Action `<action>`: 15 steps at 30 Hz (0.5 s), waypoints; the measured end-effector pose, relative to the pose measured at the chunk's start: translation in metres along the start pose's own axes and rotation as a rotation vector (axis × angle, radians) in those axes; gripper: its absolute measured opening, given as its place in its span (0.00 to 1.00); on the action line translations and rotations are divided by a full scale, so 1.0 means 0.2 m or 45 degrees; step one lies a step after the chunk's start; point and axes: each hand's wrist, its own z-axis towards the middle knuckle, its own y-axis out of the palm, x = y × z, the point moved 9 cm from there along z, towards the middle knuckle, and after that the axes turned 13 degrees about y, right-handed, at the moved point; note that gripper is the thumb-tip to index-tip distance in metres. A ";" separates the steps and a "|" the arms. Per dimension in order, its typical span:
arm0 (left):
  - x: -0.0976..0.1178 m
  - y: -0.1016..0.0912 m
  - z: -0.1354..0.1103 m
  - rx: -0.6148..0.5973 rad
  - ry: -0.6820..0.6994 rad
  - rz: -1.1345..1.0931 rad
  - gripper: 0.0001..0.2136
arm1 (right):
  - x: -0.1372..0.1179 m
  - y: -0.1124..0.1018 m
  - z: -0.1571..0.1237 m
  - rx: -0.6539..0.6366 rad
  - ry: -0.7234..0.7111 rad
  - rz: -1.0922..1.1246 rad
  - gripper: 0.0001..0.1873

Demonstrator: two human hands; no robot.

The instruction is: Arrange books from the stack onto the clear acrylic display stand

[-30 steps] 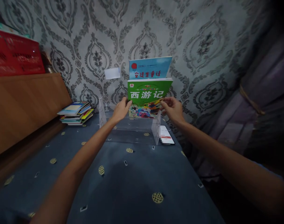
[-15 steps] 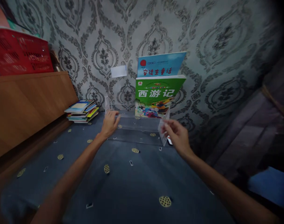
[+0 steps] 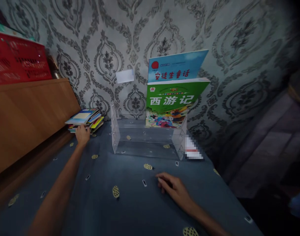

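Note:
My left hand (image 3: 82, 134) is at the front edge of a stack of thin books (image 3: 97, 123). Its fingers are bent against the top book (image 3: 82, 117), which has a pale blue cover, and seem closed on its edge. Over the dark blue patterned cloth (image 3: 96, 203), my right hand (image 3: 176, 190) holds nothing, its fingers loosely curled and apart. Beyond it stands a clear stepped acrylic rack (image 3: 117, 134). A green book (image 3: 171, 105) with white characters leans upright at its back right, in front of a blue book (image 3: 174, 67) with red characters.
A wooden cabinet (image 3: 34, 121) runs along the left side with a red plastic basket (image 3: 19, 60) on top. Patterned wallpaper (image 3: 108, 62) rises behind the rack, bearing a white label (image 3: 124, 76). A blurred white item (image 3: 193, 150) lies beside the rack's right end.
My left hand has left the rack's left side and moved left to the book stack. The right hand has let go of the rack's right side and come down nearer to me.

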 end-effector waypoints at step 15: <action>0.07 0.06 0.12 -0.215 0.200 0.442 0.24 | -0.03 0.00 -0.03 -0.036 0.075 -0.007 0.18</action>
